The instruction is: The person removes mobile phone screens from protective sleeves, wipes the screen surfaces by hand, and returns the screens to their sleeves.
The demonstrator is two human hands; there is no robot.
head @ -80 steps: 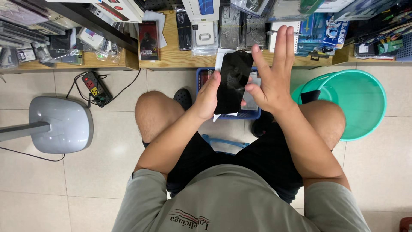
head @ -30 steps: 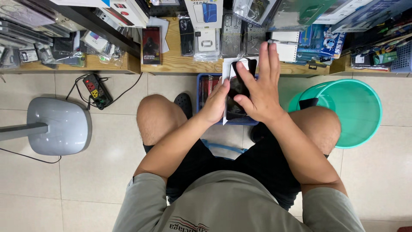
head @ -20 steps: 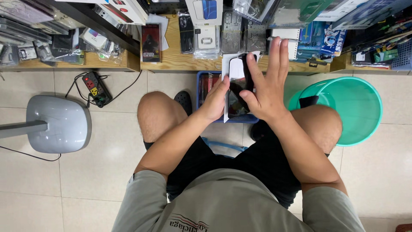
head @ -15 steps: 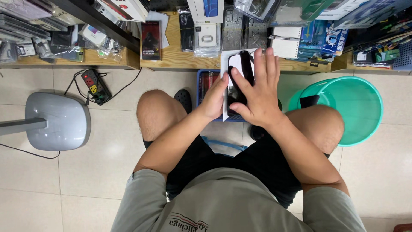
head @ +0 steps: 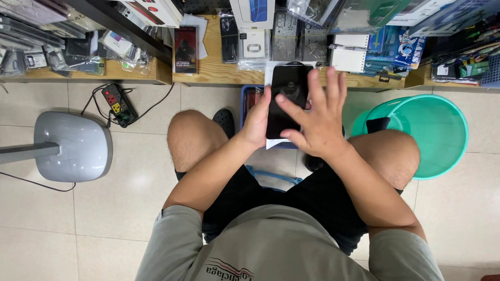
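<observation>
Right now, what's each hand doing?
Left hand: shut on the flat black glossy phone, gripping its left edge.
Right hand: open, fingers spread over the phone's right side.

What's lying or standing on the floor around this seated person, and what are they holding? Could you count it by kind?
Black phone, held in the left hand under the right hand: 1
Green basin: 1
Power strip: 1
Grey stand base: 1
Blue basket: 1
Total: 5

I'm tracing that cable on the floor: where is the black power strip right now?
In the head view, the black power strip lies on the tiled floor at upper left, below the wooden shelf edge and just above the grey rounded stand base.
</observation>
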